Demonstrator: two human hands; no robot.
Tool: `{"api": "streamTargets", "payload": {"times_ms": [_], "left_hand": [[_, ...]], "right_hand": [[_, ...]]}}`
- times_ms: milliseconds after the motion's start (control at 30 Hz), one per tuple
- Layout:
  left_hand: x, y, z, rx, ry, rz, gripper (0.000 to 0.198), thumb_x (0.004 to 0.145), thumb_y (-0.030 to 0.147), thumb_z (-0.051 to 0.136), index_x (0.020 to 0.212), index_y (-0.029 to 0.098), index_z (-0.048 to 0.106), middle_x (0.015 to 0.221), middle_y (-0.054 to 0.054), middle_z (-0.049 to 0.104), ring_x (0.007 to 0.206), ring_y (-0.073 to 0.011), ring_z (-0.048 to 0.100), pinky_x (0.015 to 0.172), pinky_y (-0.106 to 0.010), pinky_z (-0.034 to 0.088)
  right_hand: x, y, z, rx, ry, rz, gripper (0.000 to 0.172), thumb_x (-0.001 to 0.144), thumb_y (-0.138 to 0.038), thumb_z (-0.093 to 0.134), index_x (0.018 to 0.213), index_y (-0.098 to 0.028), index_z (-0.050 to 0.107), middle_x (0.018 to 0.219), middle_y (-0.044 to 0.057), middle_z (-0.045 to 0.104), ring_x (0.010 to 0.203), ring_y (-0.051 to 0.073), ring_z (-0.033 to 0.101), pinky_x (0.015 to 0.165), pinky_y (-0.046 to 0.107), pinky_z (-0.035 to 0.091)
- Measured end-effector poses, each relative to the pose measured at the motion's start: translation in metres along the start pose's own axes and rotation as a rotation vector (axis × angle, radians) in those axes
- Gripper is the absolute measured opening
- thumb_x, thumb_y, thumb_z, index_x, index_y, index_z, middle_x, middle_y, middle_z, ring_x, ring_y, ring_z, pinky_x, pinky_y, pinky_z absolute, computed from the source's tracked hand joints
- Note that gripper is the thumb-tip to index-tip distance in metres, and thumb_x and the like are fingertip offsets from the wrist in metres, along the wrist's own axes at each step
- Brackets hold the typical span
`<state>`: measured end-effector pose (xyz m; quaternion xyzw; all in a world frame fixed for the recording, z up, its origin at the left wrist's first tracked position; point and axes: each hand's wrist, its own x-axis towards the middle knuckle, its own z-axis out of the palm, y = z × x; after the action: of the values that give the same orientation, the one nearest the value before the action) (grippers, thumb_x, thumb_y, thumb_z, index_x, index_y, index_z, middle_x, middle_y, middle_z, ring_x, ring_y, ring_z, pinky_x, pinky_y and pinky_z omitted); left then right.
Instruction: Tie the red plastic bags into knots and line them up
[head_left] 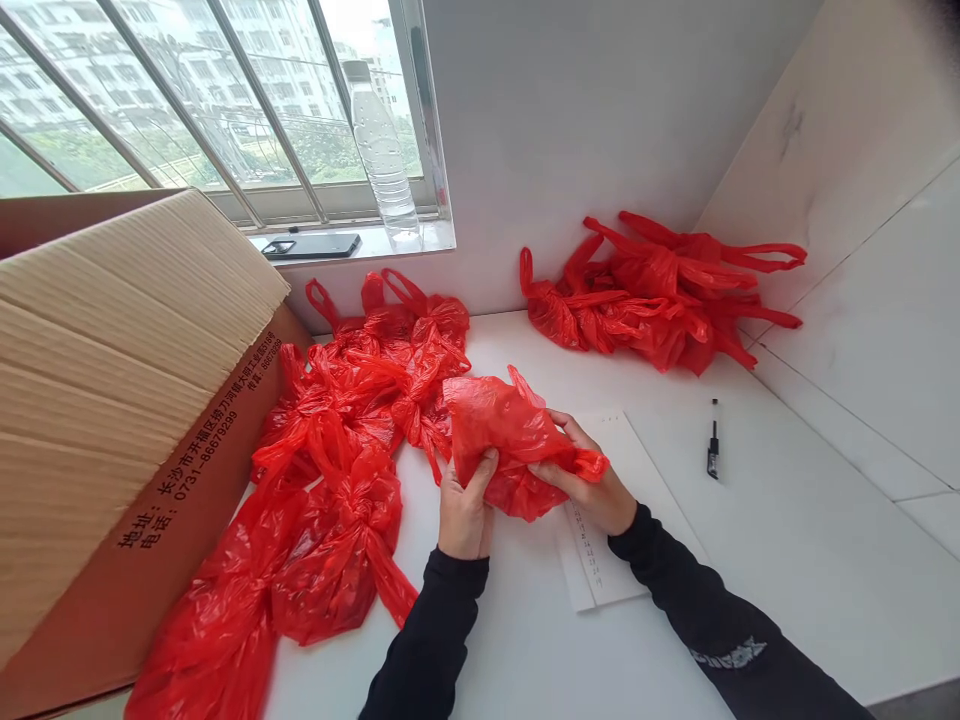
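Observation:
Both hands grip one red plastic bag (pixel 510 425) above the white table, near the middle of the view. My left hand (pixel 466 505) is closed on its lower left side, with the thumb pressed on the front. On the right side, my right hand (pixel 589 480) holds the bag near a twisted end, its fingers partly behind the plastic. Whatever is inside the bag cannot be made out. Just left of my hands lie several knotted red bags (pixel 352 510). Beneath my right forearm is a white notebook (pixel 622 460) with writing on it.
An opened cardboard box (pixel 150 400) stands at the left. Against the back wall lies a pile of red bags (pixel 652 290). A black pen-like item (pixel 713 445) is on the table's right. The windowsill carries a water bottle (pixel 382 150) and a phone (pixel 319 245).

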<state>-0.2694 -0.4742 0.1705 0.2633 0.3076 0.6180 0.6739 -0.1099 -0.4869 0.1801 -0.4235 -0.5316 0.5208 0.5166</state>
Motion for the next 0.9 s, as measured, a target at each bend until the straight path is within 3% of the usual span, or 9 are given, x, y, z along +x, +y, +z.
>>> {"api": "streamTargets", "payload": {"times_ms": [133, 267, 367, 533, 667, 767, 900], "left_hand": [[-0.001, 0.000, 0.003, 0.001, 0.062, 0.008, 0.053, 0.078, 0.030, 0.080, 0.127, 0.028, 0.060, 0.126, -0.004, 0.069, 0.120, -0.0240, 0.064, 0.096, -0.034, 0.053], [-0.003, 0.000, 0.005, 0.019, 0.022, -0.017, 0.047, 0.070, 0.027, 0.084, 0.113, 0.024, 0.065, 0.121, -0.005, 0.071, 0.114, -0.0264, 0.066, 0.091, -0.035, 0.056], [-0.002, -0.002, 0.002, 0.054, -0.007, -0.038, 0.046, 0.061, 0.017, 0.088, 0.101, 0.022, 0.067, 0.112, -0.004, 0.074, 0.110, -0.0277, 0.068, 0.090, -0.036, 0.056], [0.003, -0.003, -0.007, 0.050, 0.016, -0.029, 0.057, 0.058, 0.015, 0.088, 0.110, 0.024, 0.068, 0.109, -0.004, 0.075, 0.112, -0.0294, 0.067, 0.096, -0.040, 0.054], [0.003, -0.002, -0.008, 0.007, 0.004, -0.040, 0.058, 0.062, 0.016, 0.085, 0.116, 0.023, 0.066, 0.110, -0.005, 0.074, 0.114, -0.0299, 0.066, 0.098, -0.042, 0.053], [0.001, -0.001, -0.006, 0.008, -0.028, -0.066, 0.055, 0.065, 0.016, 0.083, 0.117, 0.024, 0.066, 0.113, -0.005, 0.074, 0.115, -0.0289, 0.065, 0.100, -0.042, 0.051], [0.002, -0.002, -0.006, 0.009, -0.062, -0.139, 0.046, 0.071, 0.019, 0.080, 0.116, 0.022, 0.068, 0.121, -0.008, 0.070, 0.118, -0.0266, 0.063, 0.104, -0.040, 0.048]], "right_hand": [[-0.001, -0.001, 0.003, 0.014, -0.043, -0.012, 0.040, 0.085, -0.040, 0.073, 0.119, -0.023, 0.060, 0.108, 0.006, 0.069, 0.096, 0.023, 0.066, 0.084, 0.036, 0.054], [0.000, -0.001, 0.002, -0.047, -0.015, -0.044, 0.028, 0.091, -0.042, 0.066, 0.110, -0.022, 0.065, 0.106, 0.005, 0.071, 0.095, 0.022, 0.066, 0.084, 0.034, 0.054], [0.000, -0.001, 0.003, -0.100, -0.038, -0.085, 0.028, 0.093, -0.042, 0.062, 0.114, -0.023, 0.067, 0.106, 0.005, 0.071, 0.097, 0.023, 0.066, 0.086, 0.035, 0.054], [-0.001, -0.001, 0.004, -0.150, -0.016, -0.108, 0.039, 0.092, -0.040, 0.063, 0.128, -0.025, 0.059, 0.123, 0.008, 0.066, 0.112, 0.026, 0.063, 0.099, 0.040, 0.051], [0.000, 0.001, 0.002, -0.073, -0.004, -0.036, 0.044, 0.093, -0.041, 0.063, 0.133, -0.026, 0.052, 0.106, 0.006, 0.067, 0.097, 0.023, 0.066, 0.089, 0.039, 0.054], [0.001, 0.001, -0.001, -0.040, 0.104, -0.087, 0.044, 0.090, -0.039, 0.067, 0.130, -0.026, 0.054, 0.101, 0.004, 0.065, 0.094, 0.021, 0.064, 0.086, 0.037, 0.054], [-0.001, -0.001, -0.004, -0.140, 0.420, -0.194, 0.030, 0.092, -0.036, 0.064, 0.120, -0.027, 0.060, 0.102, 0.004, 0.063, 0.092, 0.021, 0.063, 0.085, 0.037, 0.054]]}}
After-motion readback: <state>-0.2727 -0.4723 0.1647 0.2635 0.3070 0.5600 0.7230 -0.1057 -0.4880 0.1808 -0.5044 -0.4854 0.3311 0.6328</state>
